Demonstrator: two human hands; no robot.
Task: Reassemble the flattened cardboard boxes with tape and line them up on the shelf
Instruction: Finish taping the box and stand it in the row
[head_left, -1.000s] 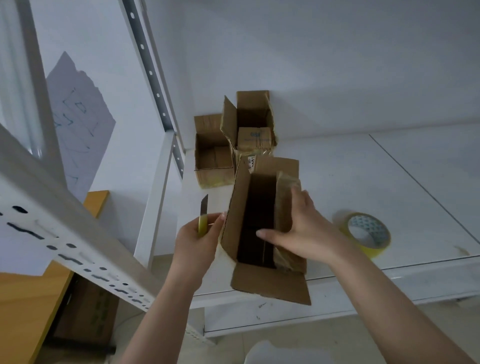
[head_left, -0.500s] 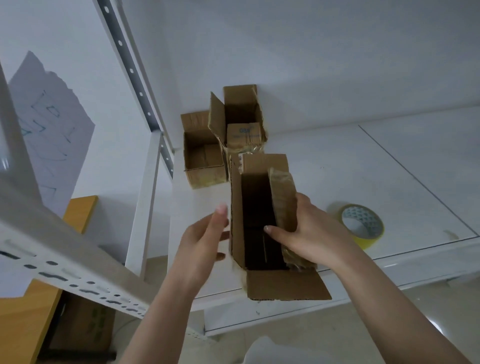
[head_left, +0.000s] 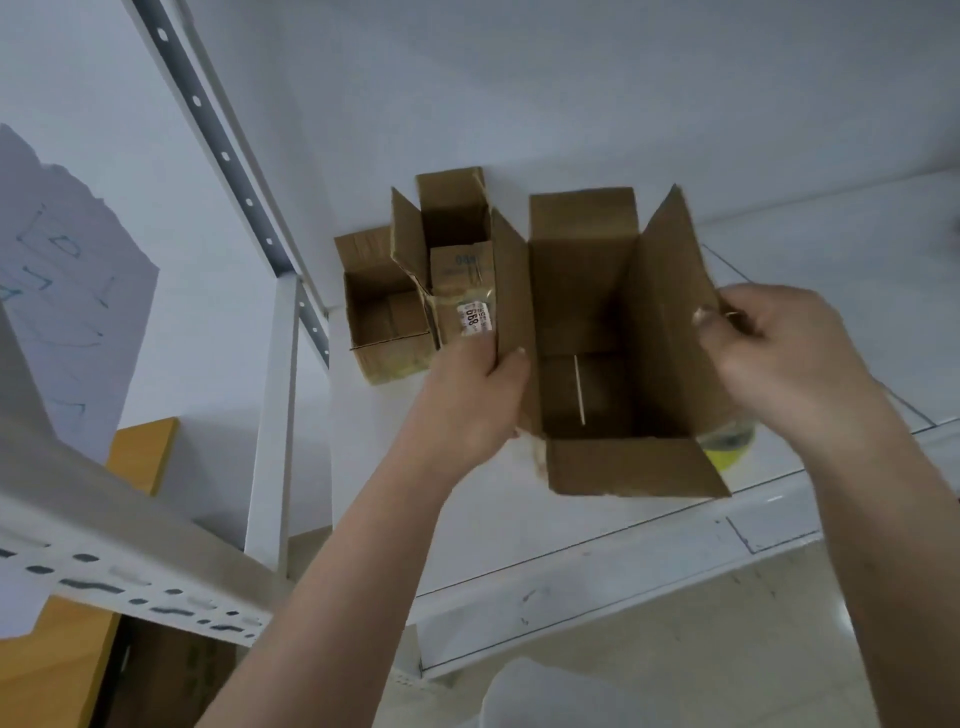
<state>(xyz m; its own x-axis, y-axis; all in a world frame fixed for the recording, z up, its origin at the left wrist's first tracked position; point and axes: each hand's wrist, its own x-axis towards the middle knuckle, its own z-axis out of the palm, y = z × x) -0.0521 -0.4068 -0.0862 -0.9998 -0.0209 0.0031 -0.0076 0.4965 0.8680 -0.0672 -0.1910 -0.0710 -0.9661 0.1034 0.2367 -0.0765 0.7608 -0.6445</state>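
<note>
— What do we have in our hands?

— The big box (head_left: 587, 332), opened up and square, mouth toward us. We can see down to its bottom, where a pale slit runs between the two bottom flaps. All four top flaps stand out: one up at the far side, one down at the near edge, one to each side.

— And the hands?

— Our left hand (head_left: 467, 400) pinches the left flap, thumb inside, fingers behind. Our right hand (head_left: 779, 353) grips the edge of the right flap with curled fingers.

— Where is it?

— Over the front of the shelf (head_left: 519, 519); whether its bottom touches the shelf we cannot tell. Left of the box and farther back stand the tall box (head_left: 452, 249), just beside its left flap, and beyond that the low box (head_left: 384, 317) by the post (head_left: 270, 415). Right of the box, the tape (head_left: 727, 441) peeks out yellow from under its right flap.

— What has changed from a moment ago?

— A second ago the box was narrow, half collapsed, and our left hand held a cutter. Half a second ago that hand was bare and open beside the box. Now the box is spread wide and both hands hold flaps.
</note>
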